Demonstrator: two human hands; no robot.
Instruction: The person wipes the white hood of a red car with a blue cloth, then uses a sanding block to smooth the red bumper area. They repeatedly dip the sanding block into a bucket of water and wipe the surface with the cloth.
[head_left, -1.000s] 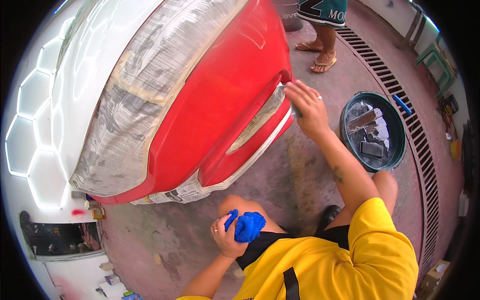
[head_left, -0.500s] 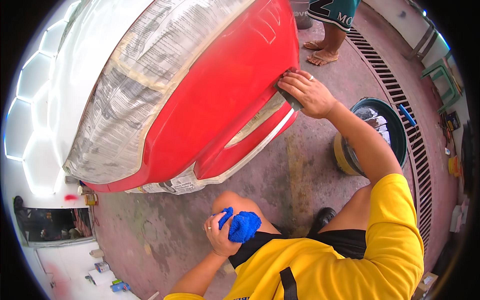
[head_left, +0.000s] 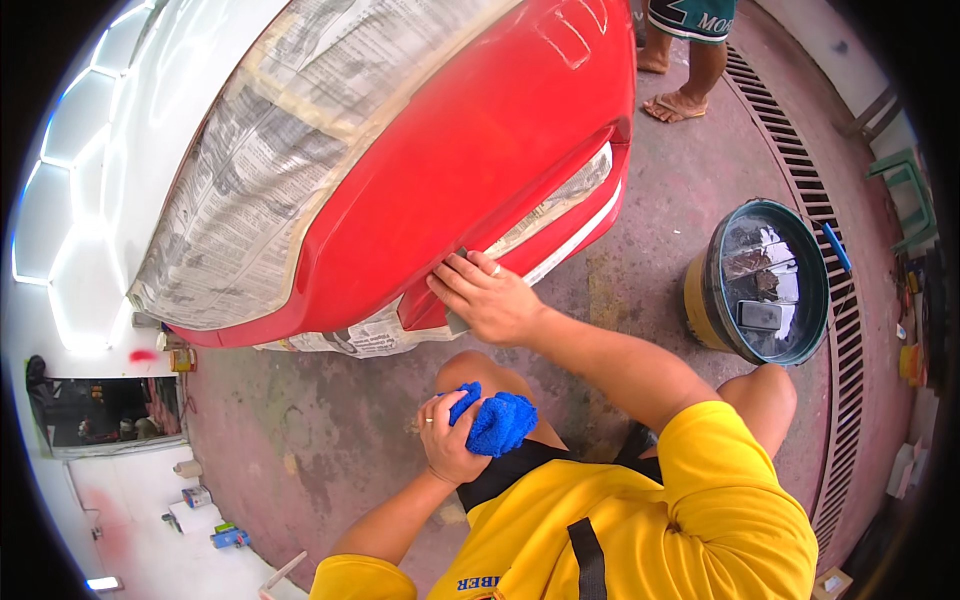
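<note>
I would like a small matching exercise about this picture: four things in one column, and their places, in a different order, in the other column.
Things:
1. Blue cloth
2. Round bucket
3. Red panel
4. Newspaper

Places:
A. Under the right hand
B. Along the edge of the red panel
C. Held in the left hand
D. Standing on the floor

Right pairs: 1-C, 2-D, 3-A, 4-B

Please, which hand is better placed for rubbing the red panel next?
Probably the right hand: its fingers lie at the red panel, and a grey pad shows beneath them. The left hand is occupied, holding the blue cloth away from the panel.
</note>
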